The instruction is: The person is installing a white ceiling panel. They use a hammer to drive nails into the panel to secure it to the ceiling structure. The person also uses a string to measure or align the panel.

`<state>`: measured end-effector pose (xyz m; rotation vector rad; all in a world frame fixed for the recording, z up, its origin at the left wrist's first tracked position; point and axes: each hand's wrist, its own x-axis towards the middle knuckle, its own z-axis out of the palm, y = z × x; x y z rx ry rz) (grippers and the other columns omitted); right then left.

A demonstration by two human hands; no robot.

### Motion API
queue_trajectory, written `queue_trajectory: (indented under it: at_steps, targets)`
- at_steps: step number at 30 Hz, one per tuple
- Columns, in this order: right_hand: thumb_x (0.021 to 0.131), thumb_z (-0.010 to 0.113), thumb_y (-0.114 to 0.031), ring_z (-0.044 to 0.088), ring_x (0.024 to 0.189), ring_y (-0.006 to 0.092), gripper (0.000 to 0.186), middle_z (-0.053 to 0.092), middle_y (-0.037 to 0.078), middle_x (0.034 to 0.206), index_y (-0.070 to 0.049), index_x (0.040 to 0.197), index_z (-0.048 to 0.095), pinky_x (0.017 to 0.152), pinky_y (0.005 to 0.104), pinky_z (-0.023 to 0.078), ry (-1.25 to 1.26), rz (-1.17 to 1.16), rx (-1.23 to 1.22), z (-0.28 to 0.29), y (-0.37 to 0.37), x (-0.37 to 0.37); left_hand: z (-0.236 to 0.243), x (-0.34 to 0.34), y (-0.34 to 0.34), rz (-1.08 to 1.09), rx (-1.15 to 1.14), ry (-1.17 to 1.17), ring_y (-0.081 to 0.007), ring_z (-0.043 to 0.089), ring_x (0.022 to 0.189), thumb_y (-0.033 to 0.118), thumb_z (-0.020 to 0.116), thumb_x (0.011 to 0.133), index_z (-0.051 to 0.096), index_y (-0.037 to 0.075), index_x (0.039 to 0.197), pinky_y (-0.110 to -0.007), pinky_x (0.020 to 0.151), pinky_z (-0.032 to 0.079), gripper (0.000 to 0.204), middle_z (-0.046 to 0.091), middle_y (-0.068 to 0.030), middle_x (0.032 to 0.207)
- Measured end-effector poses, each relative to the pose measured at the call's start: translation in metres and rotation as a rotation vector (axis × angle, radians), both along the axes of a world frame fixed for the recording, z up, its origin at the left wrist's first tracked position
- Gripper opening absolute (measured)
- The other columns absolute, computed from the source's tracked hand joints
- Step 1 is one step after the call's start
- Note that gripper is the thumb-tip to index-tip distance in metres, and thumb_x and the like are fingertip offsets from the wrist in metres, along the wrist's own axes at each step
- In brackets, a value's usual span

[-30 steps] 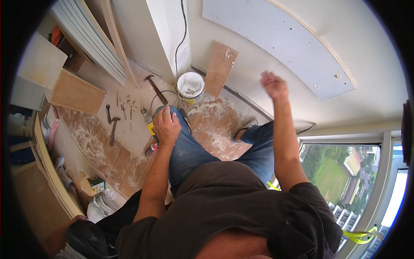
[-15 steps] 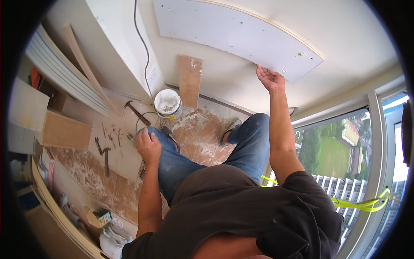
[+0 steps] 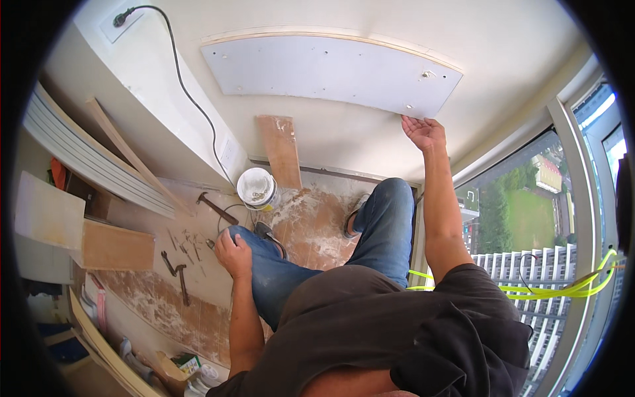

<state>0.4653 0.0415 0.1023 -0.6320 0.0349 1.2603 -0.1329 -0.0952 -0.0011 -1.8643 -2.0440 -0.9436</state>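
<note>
A long white panel (image 3: pixel 331 74) with screw heads and small holes is fixed on the wall, its pale wooden edge showing along the top. My right hand (image 3: pixel 425 134) is raised to its lower edge near the right corner. The palm is turned toward me, and the stretched, slightly curled fingers reach the edge, with nothing seen in them. My left hand (image 3: pixel 233 253) lies open on my left knee, fingers loosely spread over the jeans.
A white bucket (image 3: pixel 256 187) stands by the wall beside a leaning wooden board (image 3: pixel 282 152). Hammers (image 3: pixel 217 209) and loose nails lie on the floor at left. A black cable (image 3: pixel 192 92) hangs from a wall socket. A window (image 3: pixel 512 205) is at right, with yellow-green straps (image 3: pixel 582 290).
My right hand has slid rightward along the panel's lower edge, closer to its corner. The view has shifted, bringing the cable's plug into sight. My left hand stays on the knee.
</note>
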Motion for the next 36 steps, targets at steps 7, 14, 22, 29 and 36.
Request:
queue_trajectory:
  at_steps: [7, 14, 22, 29, 36]
  targets:
    - [0.101, 0.049, -0.037, 0.038, 0.141, 0.0439, 0.075, 0.033, 0.029, 0.153, 0.011, 0.149, 0.018, 0.117, 0.0543, 0.026, 0.037, 0.031, 0.057, 0.009, -0.016, 0.004, -0.002, 0.0, 0.002, -0.011, 0.025, 0.021, -0.0363, 0.061, 0.103, 0.012, 0.07, 0.079, 0.064, 0.001, 0.112, -0.049, 0.091, 0.047, 0.035, 0.066, -0.0164, 0.108]
    - [0.087, 0.047, -0.077, 0.027, 0.15, 0.0328, 0.109, 0.031, 0.026, 0.158, 0.007, 0.152, 0.023, 0.119, 0.0533, 0.013, -0.152, 0.116, 0.009, 0.005, -0.011, 0.015, 0.002, 0.0, 0.001, -0.007, 0.037, 0.018, -0.0364, 0.061, 0.102, 0.012, 0.07, 0.078, 0.065, 0.001, 0.112, -0.049, 0.09, 0.048, 0.036, 0.066, -0.0157, 0.108]
    - [0.097, 0.053, -0.056, 0.045, 0.138, 0.036, 0.081, 0.044, 0.023, 0.148, 0.005, 0.146, 0.031, 0.112, 0.0528, 0.031, -0.153, 0.015, -0.174, 0.015, -0.009, 0.005, 0.004, 0.002, -0.003, -0.006, 0.023, -0.032, -0.0375, 0.06, 0.103, 0.012, 0.069, 0.08, 0.065, 0.001, 0.113, -0.049, 0.092, 0.046, 0.035, 0.065, -0.017, 0.11]
    - [0.096, 0.047, -0.066, 0.04, 0.143, 0.0308, 0.093, 0.04, 0.02, 0.153, 0.004, 0.152, 0.022, 0.118, 0.0507, 0.02, -0.185, 0.03, -0.184, 0.026, -0.015, -0.002, 0.008, 0.008, 0.004, -0.036, 0.056, -0.037, -0.0376, 0.059, 0.103, 0.012, 0.069, 0.081, 0.064, 0.0, 0.114, -0.048, 0.092, 0.045, 0.036, 0.064, -0.0174, 0.111]
    - [0.1, 0.031, -0.052, 0.018, 0.152, 0.0088, 0.068, 0.028, -0.005, 0.165, -0.017, 0.158, 0.029, 0.121, 0.0511, 0.012, -0.054, 0.251, 0.013, -0.004, 0.006, 0.031, 0.012, 0.007, 0.0, -0.068, 0.063, -0.009, -0.0365, 0.056, 0.084, 0.017, 0.066, 0.081, 0.06, 0.005, 0.09, -0.05, 0.076, 0.044, 0.016, 0.058, -0.0165, 0.088]
